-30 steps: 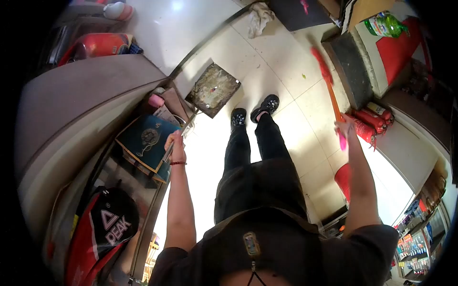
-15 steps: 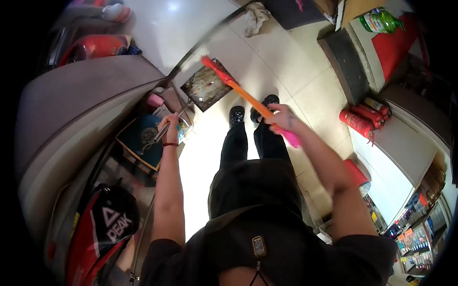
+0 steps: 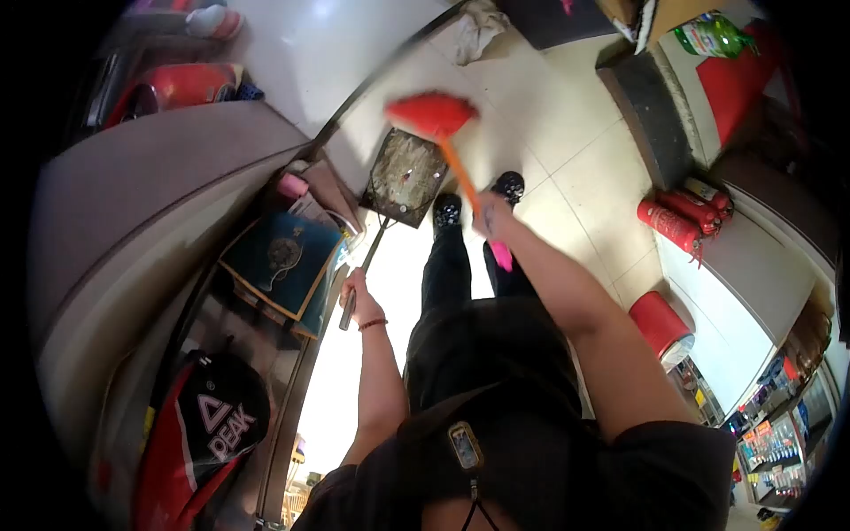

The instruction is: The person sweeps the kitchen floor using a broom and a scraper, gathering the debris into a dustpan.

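Observation:
My left hand (image 3: 360, 299) is closed around the handle of a metal dustpan (image 3: 406, 173), whose worn, dirty pan lies on the tiled floor with small bits of debris in it. My right hand (image 3: 492, 214) grips the orange handle of a broom (image 3: 432, 115); a pink end sticks out below the fist. The broom's red bristle head is spread and slightly blurred at the far edge of the pan. Whether the bristles touch the pan or the floor I cannot tell. Both dark shoes stand just right of the dustpan.
Red fire extinguishers (image 3: 675, 223) stand at the right, with a red bucket-like container (image 3: 660, 324) nearer me. A pale cloth (image 3: 479, 32) lies on the far floor. To the left are a teal-topped box (image 3: 285, 265) and a black-and-red PEAK bag (image 3: 208, 425).
The dustpan has shifted right and turned, and my left hand has come nearer my body. The broom head has swung right and now shows its broad side; my right hand has moved left.

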`<act>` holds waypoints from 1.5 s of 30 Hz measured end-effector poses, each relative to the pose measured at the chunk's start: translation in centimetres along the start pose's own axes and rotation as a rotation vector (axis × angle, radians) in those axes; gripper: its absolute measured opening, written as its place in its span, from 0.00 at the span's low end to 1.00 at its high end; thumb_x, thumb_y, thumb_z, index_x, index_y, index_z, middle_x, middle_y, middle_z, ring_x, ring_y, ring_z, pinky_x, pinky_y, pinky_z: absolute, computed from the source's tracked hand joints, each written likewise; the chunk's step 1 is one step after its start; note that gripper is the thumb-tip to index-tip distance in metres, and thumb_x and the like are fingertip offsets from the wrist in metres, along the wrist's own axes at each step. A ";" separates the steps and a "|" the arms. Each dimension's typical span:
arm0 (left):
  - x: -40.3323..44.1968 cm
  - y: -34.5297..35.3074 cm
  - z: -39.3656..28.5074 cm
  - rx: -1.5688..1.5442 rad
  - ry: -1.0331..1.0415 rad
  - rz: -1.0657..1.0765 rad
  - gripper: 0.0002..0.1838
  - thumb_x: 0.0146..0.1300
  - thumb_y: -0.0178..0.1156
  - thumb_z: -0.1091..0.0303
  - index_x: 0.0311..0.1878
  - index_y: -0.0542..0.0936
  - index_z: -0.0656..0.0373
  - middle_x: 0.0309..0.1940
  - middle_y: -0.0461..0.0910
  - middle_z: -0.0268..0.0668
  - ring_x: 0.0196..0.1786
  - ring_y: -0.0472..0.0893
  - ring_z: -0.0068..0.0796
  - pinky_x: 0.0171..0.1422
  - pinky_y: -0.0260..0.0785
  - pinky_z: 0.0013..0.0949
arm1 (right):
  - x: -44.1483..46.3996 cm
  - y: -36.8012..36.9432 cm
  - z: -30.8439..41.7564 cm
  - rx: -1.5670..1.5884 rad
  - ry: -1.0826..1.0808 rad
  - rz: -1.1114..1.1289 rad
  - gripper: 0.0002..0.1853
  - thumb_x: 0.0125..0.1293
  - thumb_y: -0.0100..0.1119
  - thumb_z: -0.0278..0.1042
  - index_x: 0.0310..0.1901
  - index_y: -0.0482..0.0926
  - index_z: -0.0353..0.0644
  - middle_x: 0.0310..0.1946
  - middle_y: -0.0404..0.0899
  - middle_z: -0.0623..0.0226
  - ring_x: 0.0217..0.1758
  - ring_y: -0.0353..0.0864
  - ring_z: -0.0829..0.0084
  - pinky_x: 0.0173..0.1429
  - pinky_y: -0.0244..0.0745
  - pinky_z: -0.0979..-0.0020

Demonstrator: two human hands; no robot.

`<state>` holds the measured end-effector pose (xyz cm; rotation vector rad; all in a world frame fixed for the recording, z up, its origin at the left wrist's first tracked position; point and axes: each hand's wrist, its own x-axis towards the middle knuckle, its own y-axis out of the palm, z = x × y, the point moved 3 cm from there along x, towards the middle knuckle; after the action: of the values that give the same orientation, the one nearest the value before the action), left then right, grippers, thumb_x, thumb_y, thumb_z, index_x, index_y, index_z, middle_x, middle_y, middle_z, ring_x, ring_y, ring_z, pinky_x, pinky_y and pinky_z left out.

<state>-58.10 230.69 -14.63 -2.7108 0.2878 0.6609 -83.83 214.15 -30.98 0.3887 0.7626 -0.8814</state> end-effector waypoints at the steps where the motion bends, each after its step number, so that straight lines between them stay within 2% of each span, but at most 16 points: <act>1: 0.3 0.2 -0.3 0.099 0.063 0.028 0.14 0.56 0.62 0.71 0.18 0.69 0.54 0.25 0.72 0.27 0.34 0.71 0.21 0.47 0.68 0.32 | -5.3 -0.6 6.8 -0.587 -0.254 -0.022 0.15 0.48 0.54 0.28 0.40 0.74 0.40 0.27 0.76 0.52 0.30 0.77 0.57 0.36 0.73 0.67; 3: 1.0 0.5 -1.4 0.171 0.078 0.110 0.14 0.57 0.61 0.69 0.19 0.68 0.54 0.24 0.72 0.28 0.34 0.72 0.22 0.46 0.67 0.31 | -10.5 -2.9 14.3 -0.437 -0.018 0.122 0.17 0.47 0.52 0.27 0.42 0.74 0.42 0.27 0.76 0.54 0.31 0.77 0.58 0.39 0.73 0.69; 5: 2.1 1.3 -0.9 -0.102 -0.044 0.031 0.14 0.58 0.60 0.69 0.19 0.69 0.55 0.24 0.72 0.29 0.33 0.73 0.22 0.45 0.67 0.28 | -12.2 -5.5 15.0 -0.604 -0.485 -0.107 0.22 0.48 0.52 0.26 0.50 0.73 0.41 0.25 0.77 0.59 0.22 0.76 0.72 0.25 0.73 0.69; 7: 1.1 1.0 -1.1 -0.200 -0.094 -0.119 0.13 0.59 0.59 0.68 0.21 0.69 0.56 0.24 0.74 0.32 0.34 0.75 0.24 0.43 0.67 0.25 | -13.5 -9.0 21.0 -0.336 0.030 -0.025 0.22 0.48 0.51 0.26 0.50 0.73 0.42 0.21 0.77 0.60 0.18 0.74 0.69 0.25 0.72 0.70; 13: 0.2 0.8 -0.5 -0.260 -0.169 -0.376 0.11 0.60 0.58 0.65 0.25 0.69 0.57 0.25 0.74 0.31 0.35 0.75 0.22 0.43 0.67 0.23 | 7.4 -7.9 16.6 -0.700 -0.518 -0.172 0.09 0.46 0.55 0.30 0.33 0.75 0.42 0.22 0.76 0.53 0.24 0.75 0.57 0.28 0.71 0.64; 18: -0.4 -1.1 0.0 -0.226 -0.231 -0.617 0.11 0.60 0.57 0.61 0.37 0.69 0.58 0.31 0.75 0.33 0.41 0.72 0.25 0.56 0.61 0.35 | 6.9 -1.4 13.2 -0.635 -0.155 -0.044 0.07 0.43 0.61 0.30 0.26 0.76 0.41 0.18 0.73 0.54 0.21 0.73 0.58 0.25 0.68 0.63; 21: -1.6 -0.1 -1.0 -0.212 -0.230 -0.638 0.09 0.61 0.56 0.63 0.34 0.69 0.57 0.29 0.74 0.32 0.38 0.72 0.25 0.55 0.60 0.33 | 0.8 -6.0 12.5 -0.687 -0.362 0.284 0.17 0.46 0.55 0.25 0.42 0.75 0.42 0.21 0.76 0.56 0.27 0.77 0.59 0.33 0.72 0.64; 22: -1.1 -0.2 -0.7 -0.252 -0.208 -0.533 0.09 0.61 0.56 0.64 0.31 0.69 0.57 0.27 0.73 0.32 0.37 0.72 0.25 0.53 0.61 0.32 | -2.0 -8.1 13.5 -0.738 -0.483 0.231 0.20 0.46 0.55 0.24 0.45 0.76 0.44 0.20 0.76 0.59 0.27 0.78 0.62 0.32 0.72 0.65; 23: -1.0 0.6 -0.9 -0.287 -0.187 -0.423 0.09 0.61 0.56 0.65 0.29 0.69 0.57 0.26 0.73 0.31 0.36 0.71 0.25 0.51 0.62 0.32 | -8.5 -11.2 23.0 -0.502 0.159 0.317 0.25 0.46 0.55 0.23 0.51 0.74 0.45 0.23 0.77 0.60 0.28 0.78 0.68 0.33 0.73 0.69; 26: -0.2 1.9 -2.1 0.191 -0.069 -0.310 0.11 0.64 0.49 0.64 0.31 0.71 0.60 0.32 0.74 0.36 0.37 0.72 0.29 0.48 0.65 0.31 | -17.3 -16.3 22.3 -0.587 0.091 0.227 0.28 0.47 0.54 0.21 0.54 0.72 0.48 0.42 0.78 0.55 0.46 0.78 0.70 0.48 0.71 0.72; 27: 1.8 0.7 -0.1 0.378 -0.023 -0.238 0.12 0.65 0.46 0.63 0.37 0.73 0.63 0.37 0.75 0.38 0.40 0.73 0.31 0.51 0.64 0.32 | -20.7 -17.8 22.0 -0.710 0.078 0.160 0.28 0.49 0.55 0.23 0.56 0.70 0.47 0.40 0.79 0.57 0.40 0.79 0.71 0.43 0.73 0.73; 28: 8.3 -3.0 8.0 -0.297 -0.027 -0.096 0.14 0.64 0.48 0.63 0.41 0.74 0.65 0.38 0.76 0.38 0.41 0.73 0.30 0.52 0.64 0.31 | -23.9 -19.8 17.3 -0.565 0.085 0.049 0.28 0.51 0.56 0.25 0.58 0.68 0.48 0.35 0.79 0.59 0.30 0.78 0.73 0.34 0.75 0.73; 31: -1.7 4.1 -6.7 -0.125 -0.201 -0.270 0.10 0.54 0.60 0.63 0.33 0.75 0.60 0.29 0.74 0.33 0.37 0.73 0.26 0.45 0.63 0.31 | -32.5 -22.2 18.0 -0.213 0.477 0.054 0.29 0.56 0.52 0.26 0.62 0.60 0.44 0.26 0.76 0.63 0.23 0.73 0.75 0.22 0.70 0.73; 34: -10.4 10.9 -14.4 -0.056 -0.150 -0.200 0.08 0.55 0.58 0.67 0.26 0.70 0.56 0.26 0.71 0.30 0.35 0.70 0.23 0.42 0.62 0.30 | -37.8 -26.1 18.3 0.109 0.511 -0.126 0.29 0.56 0.53 0.26 0.61 0.60 0.41 0.24 0.72 0.65 0.20 0.70 0.76 0.21 0.67 0.74; 38: -9.6 12.4 -12.1 -0.088 0.047 0.339 0.10 0.58 0.55 0.70 0.23 0.66 0.54 0.24 0.69 0.29 0.34 0.69 0.22 0.43 0.62 0.27 | -41.3 -26.0 12.6 0.559 0.407 -0.479 0.27 0.56 0.54 0.24 0.59 0.62 0.40 0.21 0.70 0.66 0.18 0.69 0.75 0.20 0.66 0.74; 45: -26.5 34.5 -20.4 -0.187 -0.038 0.659 0.04 0.56 0.54 0.71 0.29 0.73 0.60 0.24 0.70 0.31 0.29 0.68 0.22 0.37 0.63 0.24 | -44.8 -43.8 10.5 0.891 0.262 -0.652 0.25 0.55 0.54 0.23 0.57 0.64 0.39 0.21 0.70 0.68 0.20 0.70 0.76 0.20 0.67 0.74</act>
<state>-82.16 194.38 5.64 -2.7559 1.1912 0.9438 -132.60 206.45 8.93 1.0911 0.7077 -1.8113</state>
